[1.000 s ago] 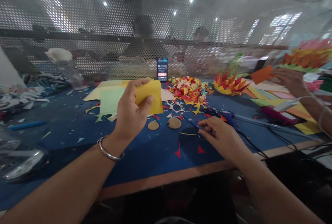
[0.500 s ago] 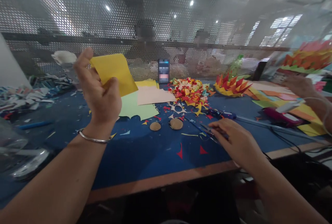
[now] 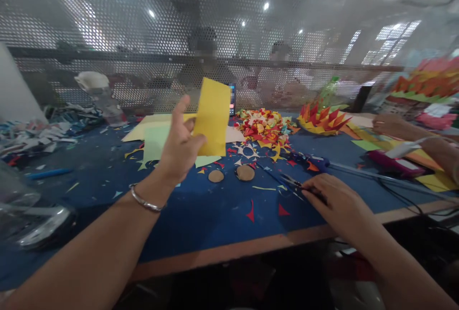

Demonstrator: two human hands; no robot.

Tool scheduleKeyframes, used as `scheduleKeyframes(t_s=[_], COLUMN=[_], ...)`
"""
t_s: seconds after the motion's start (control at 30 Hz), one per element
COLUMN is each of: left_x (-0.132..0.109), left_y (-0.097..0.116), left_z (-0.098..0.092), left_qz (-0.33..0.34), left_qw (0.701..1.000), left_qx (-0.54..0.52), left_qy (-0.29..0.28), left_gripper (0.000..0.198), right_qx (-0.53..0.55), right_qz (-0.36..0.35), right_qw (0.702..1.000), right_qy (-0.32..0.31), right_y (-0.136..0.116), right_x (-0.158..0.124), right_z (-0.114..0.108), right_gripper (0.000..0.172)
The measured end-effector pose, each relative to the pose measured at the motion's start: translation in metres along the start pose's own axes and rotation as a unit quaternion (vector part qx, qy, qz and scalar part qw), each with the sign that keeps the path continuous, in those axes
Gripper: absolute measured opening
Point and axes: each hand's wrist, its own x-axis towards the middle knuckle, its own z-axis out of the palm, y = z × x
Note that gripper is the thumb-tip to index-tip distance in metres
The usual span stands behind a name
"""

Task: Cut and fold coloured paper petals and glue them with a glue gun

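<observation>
My left hand (image 3: 181, 145) is raised above the table, pinching a piece of yellow paper (image 3: 212, 118) between thumb and fingers. The paper stands nearly upright and looks folded. Low over the tabletop, my right hand (image 3: 335, 202) is closed round the dark handles of a pair of scissors (image 3: 292, 182), whose blades point left. Two round brown discs (image 3: 245, 172) lie between my hands. Behind the left hand are light green paper (image 3: 152, 145) and a pink sheet (image 3: 234, 134), both partly covered.
A heap of red, yellow and cream paper pieces (image 3: 263, 126) sits at the back. Right of it stand a spiky red-yellow paper piece (image 3: 321, 118) and a green bottle (image 3: 328, 92). A glue gun (image 3: 310, 160) lies nearby. Another person's hand (image 3: 394, 128) is at the right.
My left hand has moved right with the yellow paper, which is now turned more edge-on. My right hand and the scissors have shifted slightly right and down.
</observation>
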Motion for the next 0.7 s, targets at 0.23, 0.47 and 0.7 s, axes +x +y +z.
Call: scheduleKeyframes(t_s=[0.23, 0.47, 0.7], left_x=[-0.02, -0.022, -0.023], left_y=[-0.013, -0.009, -0.014], left_z=[0.034, 0.03, 0.035], left_qz=[-0.248, -0.214, -0.126], left_qw=[0.95, 0.961, 0.973], left_qx=[-0.136, -0.141, -0.125], left_qy=[-0.128, -0.103, -0.146], left_gripper=[0.091, 0.088, 0.092], right_qx=[0.131, 0.509, 0.504], right_qz=[0.097, 0.165, 0.172], right_qw=[0.987, 0.844, 0.838], right_qy=[0.008, -0.042, -0.119], right_y=[-0.017, -0.049, -0.076], right_x=[0.03, 0.083, 0.116], right_z=[-0.011, 0.005, 0.025], right_gripper=[0.02, 0.033, 0.042])
